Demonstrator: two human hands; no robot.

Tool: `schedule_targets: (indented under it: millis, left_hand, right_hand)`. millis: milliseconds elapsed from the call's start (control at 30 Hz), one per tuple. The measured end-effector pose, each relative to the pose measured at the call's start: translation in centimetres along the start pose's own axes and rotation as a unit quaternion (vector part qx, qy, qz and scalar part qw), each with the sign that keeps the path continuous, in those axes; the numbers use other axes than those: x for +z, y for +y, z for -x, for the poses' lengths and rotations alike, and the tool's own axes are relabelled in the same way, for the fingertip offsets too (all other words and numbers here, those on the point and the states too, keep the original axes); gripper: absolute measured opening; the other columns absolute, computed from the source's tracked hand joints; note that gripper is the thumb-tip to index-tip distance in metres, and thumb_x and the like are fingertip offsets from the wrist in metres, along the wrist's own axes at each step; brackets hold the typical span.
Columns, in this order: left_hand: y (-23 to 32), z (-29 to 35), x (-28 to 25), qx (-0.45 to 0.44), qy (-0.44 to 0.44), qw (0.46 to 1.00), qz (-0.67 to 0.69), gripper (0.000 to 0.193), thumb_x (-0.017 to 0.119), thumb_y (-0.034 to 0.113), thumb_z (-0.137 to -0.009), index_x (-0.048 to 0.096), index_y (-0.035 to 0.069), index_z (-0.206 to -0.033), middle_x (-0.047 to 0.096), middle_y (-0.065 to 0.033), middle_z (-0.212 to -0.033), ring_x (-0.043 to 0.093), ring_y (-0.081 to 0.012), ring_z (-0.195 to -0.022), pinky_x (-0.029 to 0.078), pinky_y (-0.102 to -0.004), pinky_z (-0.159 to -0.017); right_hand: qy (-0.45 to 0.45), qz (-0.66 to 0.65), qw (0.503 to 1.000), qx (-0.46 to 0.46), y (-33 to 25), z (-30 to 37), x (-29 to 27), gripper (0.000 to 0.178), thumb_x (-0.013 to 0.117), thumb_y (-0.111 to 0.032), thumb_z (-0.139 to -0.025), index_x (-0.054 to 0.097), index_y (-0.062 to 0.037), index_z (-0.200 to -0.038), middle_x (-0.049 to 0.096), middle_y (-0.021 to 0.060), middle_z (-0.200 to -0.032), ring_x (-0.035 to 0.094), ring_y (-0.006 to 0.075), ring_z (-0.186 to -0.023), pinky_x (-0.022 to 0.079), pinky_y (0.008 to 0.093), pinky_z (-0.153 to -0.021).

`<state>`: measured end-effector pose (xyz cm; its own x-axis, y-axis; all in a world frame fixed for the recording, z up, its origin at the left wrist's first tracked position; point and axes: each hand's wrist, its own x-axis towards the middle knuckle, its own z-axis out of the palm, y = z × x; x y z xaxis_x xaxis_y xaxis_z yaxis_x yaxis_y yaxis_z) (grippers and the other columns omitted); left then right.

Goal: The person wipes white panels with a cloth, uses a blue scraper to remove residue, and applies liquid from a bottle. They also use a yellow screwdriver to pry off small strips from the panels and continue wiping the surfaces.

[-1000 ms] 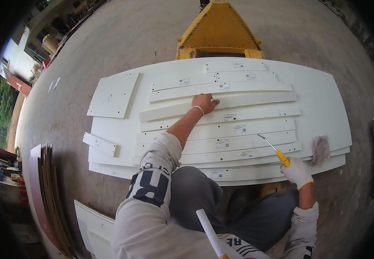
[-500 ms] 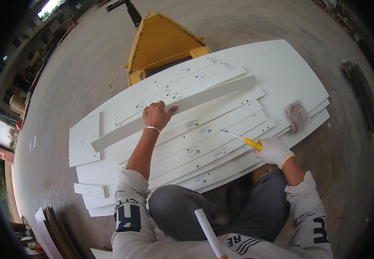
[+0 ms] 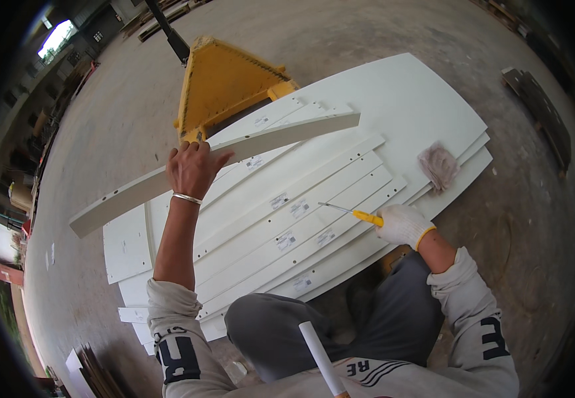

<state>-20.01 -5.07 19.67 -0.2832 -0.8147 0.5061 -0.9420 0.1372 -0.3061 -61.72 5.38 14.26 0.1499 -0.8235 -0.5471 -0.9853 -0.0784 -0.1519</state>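
My bare left hand [image 3: 194, 169] grips a long, narrow white board [image 3: 287, 136] near its middle. The board is on edge, raised above the other panels at its left end, with small round holes along it. In my gloved right hand [image 3: 403, 226] is a yellow-handled tool [image 3: 367, 217] with a slim metal shaft, its tip pointing left over the boards. Beneath both hands lie several white strips [image 3: 330, 176] with labels and drilled holes, on top of large white panels [image 3: 406, 93]. My left palm and the board's underside are hidden.
A crumpled pinkish rag [image 3: 438, 166] lies on the panels at the right. Beyond the stack stands a yellow pallet jack [image 3: 224, 79]. Dark boards [image 3: 539, 113] lie on the concrete floor at the far right; more boards [image 3: 92, 371] lean at the lower left.
My left hand has lifted the narrow board and carried it left, so its left end now overhangs the stack. The right hand keeps its hold on the tool. The whole view has shifted somewhat.
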Motion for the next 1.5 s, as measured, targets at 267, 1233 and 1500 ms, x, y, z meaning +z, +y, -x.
schedule_targets:
  millis: [267,1233,1500]
  left_hand:
    - [0.0,-1.1,-1.7,0.075,0.077,0.994,-0.028,0.051,0.079,0.057,-0.083,0.062,0.011,-0.069,0.065,-0.0041,-0.068,0.061,-0.0203,-0.070,0.044,-0.0375,-0.066]
    - [-1.2,8.1,5.5,-0.209,0.198,0.872,0.395,0.023,0.080,0.009,-0.084,0.059,0.002,-0.088,0.052,-0.0077,-0.078,0.047,-0.0253,-0.077,0.042,-0.0383,-0.071]
    - [-2.8,12.9,4.7,-0.172,0.214,0.884,0.378,0.031,0.074,0.028,-0.094,0.058,0.002,-0.089,0.052,-0.0067,-0.082,0.048,-0.0231,-0.080,0.039,-0.0368,-0.068]
  right_hand:
    - [-0.017,0.002,1.000,0.002,0.1,-0.4,0.3,0.034,0.060,-0.031,-0.090,0.074,-0.0055,-0.109,0.075,0.0191,-0.102,0.073,0.0373,-0.096,0.058,0.0485,-0.086]
    - [-0.007,-0.017,1.000,-0.008,-0.2,0.6,-0.4,0.036,0.060,-0.029,-0.088,0.074,-0.0061,-0.112,0.075,0.0184,-0.103,0.073,0.0371,-0.097,0.057,0.0478,-0.087]
    - [-0.009,-0.050,0.998,-0.028,0.8,0.9,-0.1,0.032,0.059,-0.019,-0.083,0.077,-0.0029,-0.104,0.077,0.0185,-0.098,0.075,0.0371,-0.089,0.058,0.0493,-0.078]
